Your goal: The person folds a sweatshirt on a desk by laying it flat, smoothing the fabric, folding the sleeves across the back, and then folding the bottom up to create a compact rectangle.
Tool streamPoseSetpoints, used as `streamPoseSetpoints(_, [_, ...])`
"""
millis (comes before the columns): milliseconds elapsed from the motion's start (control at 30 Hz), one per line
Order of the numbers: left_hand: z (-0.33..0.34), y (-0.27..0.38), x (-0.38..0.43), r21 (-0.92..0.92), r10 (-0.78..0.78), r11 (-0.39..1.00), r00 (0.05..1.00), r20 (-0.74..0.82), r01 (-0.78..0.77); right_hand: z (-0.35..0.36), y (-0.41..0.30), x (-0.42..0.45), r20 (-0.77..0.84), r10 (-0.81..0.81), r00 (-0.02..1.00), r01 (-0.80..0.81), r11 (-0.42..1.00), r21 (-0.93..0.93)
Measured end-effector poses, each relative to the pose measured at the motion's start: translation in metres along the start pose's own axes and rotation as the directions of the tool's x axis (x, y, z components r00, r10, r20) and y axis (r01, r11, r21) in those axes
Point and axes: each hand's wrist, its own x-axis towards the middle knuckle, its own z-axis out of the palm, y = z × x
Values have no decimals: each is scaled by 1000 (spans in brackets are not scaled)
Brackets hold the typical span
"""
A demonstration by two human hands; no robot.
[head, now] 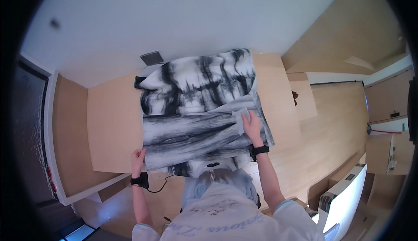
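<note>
A white garment with black and grey brush-like streaks (pixel 196 94) lies spread over a light wooden surface before me, its neckband towards my body. One long sleeve (pixel 192 136) is laid across it. My right hand (pixel 252 125) grips the pale cuff at that sleeve's end. At the lower left edge of the garment, my left hand (pixel 138 157) pinches the fabric between thumb and fingers. Both wrists wear black straps with small devices.
A small dark grey panel (pixel 152 58) stands by the wall behind the garment. A framed window (pixel 32 103) is at the left. Beyond the surface at right lie a wooden floor (pixel 336 110) and a brown object (pixel 295 97). A cable hangs near my left wrist.
</note>
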Motion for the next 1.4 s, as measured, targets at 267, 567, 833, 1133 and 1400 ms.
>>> streamPoseSetpoints(267, [7, 10, -18, -106, -111, 989, 993, -30, 107, -59, 19, -2, -227, -87, 970, 62, 992, -113])
streamPoseSetpoints(567, [-4, -10, -22, -86, -88, 993, 996, -15, 86, -77, 56, -40, -163, 168, 972, -196, 965, -174])
streamPoseSetpoints(833, [11, 14, -43, -374, -306, 890, 950, -67, 260, -46, 4, -12, -149, -59, 987, 52, 997, -51])
streamPoseSetpoints(1133, [7, -13, -35, -124, -134, 984, 990, -31, 129, -21, 18, 17, 221, 125, 967, -147, 985, 87])
streamPoseSetpoints(1400, [24, -15, -13, 105, 39, 994, 988, -150, -23, -40, 26, 2, -15, 93, 996, -93, 996, -11])
